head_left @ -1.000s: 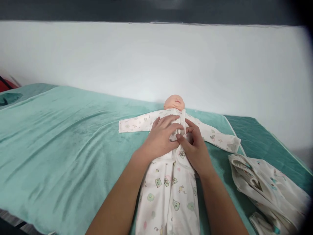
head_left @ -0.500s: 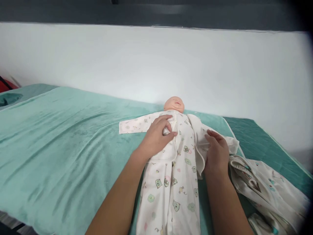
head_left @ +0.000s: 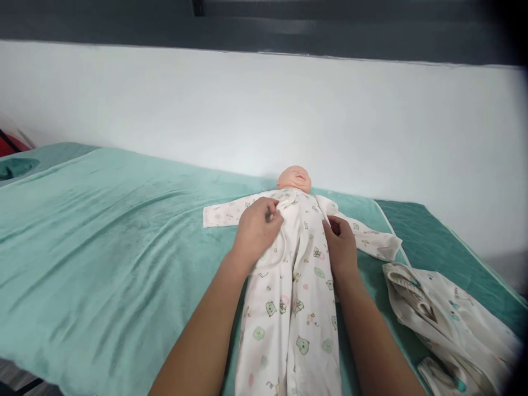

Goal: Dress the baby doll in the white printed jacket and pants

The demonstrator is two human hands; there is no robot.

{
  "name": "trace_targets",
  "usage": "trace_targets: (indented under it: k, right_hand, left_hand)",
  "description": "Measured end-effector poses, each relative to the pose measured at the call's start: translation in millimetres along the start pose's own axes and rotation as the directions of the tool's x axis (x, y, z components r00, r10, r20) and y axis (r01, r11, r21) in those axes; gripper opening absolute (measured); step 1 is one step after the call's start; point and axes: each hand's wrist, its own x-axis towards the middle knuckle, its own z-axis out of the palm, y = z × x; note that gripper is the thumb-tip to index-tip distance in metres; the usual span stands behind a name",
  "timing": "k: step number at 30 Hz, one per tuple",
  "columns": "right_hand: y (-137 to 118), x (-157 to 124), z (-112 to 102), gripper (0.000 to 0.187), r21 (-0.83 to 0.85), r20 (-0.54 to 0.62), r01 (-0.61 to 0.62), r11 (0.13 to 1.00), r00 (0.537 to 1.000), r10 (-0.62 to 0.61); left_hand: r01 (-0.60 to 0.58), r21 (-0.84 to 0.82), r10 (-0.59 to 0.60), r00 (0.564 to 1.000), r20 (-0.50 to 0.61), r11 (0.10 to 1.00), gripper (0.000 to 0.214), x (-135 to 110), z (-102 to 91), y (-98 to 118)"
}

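A baby doll [head_left: 294, 180] lies on its back, with white patterned pants [head_left: 303, 324] spread below its chest. A white patterned baby top [head_left: 373, 241] is on it, both sleeves stretched out sideways. My left hand [head_left: 256, 226] is over the left side of the chest, thumb and fingers closed in a pinch on the top's front flap. At the right side of the chest, my right hand [head_left: 341, 245] is closed on the top's other front edge. The cloth between those fingers is partly hidden.
A light green cover [head_left: 103, 236] lies over the bed, with darker green quilted cloth [head_left: 445, 242] at the right. Folded white patterned clothing [head_left: 457, 324] rests at the lower right. Behind the doll's head rises a white wall [head_left: 247, 115].
My right hand has moved left from the sleeve side to the chest, bringing the loose right flap inward. My left hand has shifted slightly left, its fingers closing more tightly.
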Motion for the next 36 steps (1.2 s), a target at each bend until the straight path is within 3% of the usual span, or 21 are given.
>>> trace_targets:
  k: [3, 8, 11, 15, 17, 20, 21, 23, 26, 30, 36]
  right_hand:
    - [1.1, 10.9, 1.8, 0.035, -0.124, -0.006, 0.061, 0.990, 0.998, -0.062]
    - [4.8, 32.5, -1.0, 0.029, -0.365, 0.048, 0.154, 0.918, 0.988, -0.147]
    - [4.5, 37.1, -7.3, 0.030, -0.323, 0.064, 0.156, 0.933, 0.988, -0.143]
    - [-0.3, 41.9, -25.1, 0.032, -0.261, 0.027, 0.106, 0.960, 0.994, -0.102]
    - [-2.3, 46.0, -35.1, 0.032, -0.295, -0.070, 0.061, 0.953, 0.994, -0.086]
    - [-1.9, 49.3, -40.8, 0.032, -0.385, -0.203, 0.086, 0.919, 0.963, -0.175]
    - [-0.6, 48.8, -39.1, 0.033, -0.413, -0.186, 0.154, 0.898, 0.950, -0.249]
    - [3.6, 45.8, -31.0, 0.037, -0.450, -0.041, 0.351, 0.821, 0.910, -0.412]
    - [11.3, 42.5, -14.9, 0.039, -0.485, 0.185, 0.531, 0.695, 0.839, -0.512]
    - [12.4, 53.4, 0.7, 0.042, -0.573, 0.174, 0.452, 0.683, 0.882, -0.437]
    - [1.0, 85.3, 4.3, 0.042, -0.643, 0.176, 0.265, 0.718, 0.964, -0.198]
  left_hand:
    - [0.153, 0.041, -0.147, 0.981, -0.126, 0.987, 0.007, 6.6, -5.7, -15.9]
    - [0.391, 0.018, -0.376, 0.896, -0.236, 0.920, 0.005, 17.6, -13.3, -47.9]
    - [0.433, 0.187, -0.379, 0.887, -0.264, 0.882, 0.008, 20.1, -18.8, -54.1]
    - [0.479, 0.430, -0.373, 0.875, -0.309, 0.766, 0.019, 19.7, -24.2, -51.6]
    - [0.445, 0.493, -0.316, 0.891, -0.326, 0.748, 0.024, 20.4, -22.4, -51.1]
    - [0.204, 0.534, -0.073, 0.964, -0.256, 0.821, 0.028, 25.3, -11.9, -52.3]
    - [0.101, 0.529, 0.006, 0.980, -0.197, 0.843, 0.029, 28.0, -7.1, -52.8]
    - [-0.040, 0.502, 0.084, 0.994, -0.066, 0.864, 0.032, 34.4, 2.4, -53.9]
    - [-0.087, 0.515, 0.071, 0.996, 0.051, 0.853, 0.034, 44.1, 11.0, -55.9]
    - [-0.066, 0.584, 0.013, 0.995, 0.095, 0.809, 0.034, 53.5, 10.8, -58.5]
    - [-0.020, 0.638, -0.052, 0.994, 0.094, 0.770, 0.032, 65.3, 7.3, -63.4]
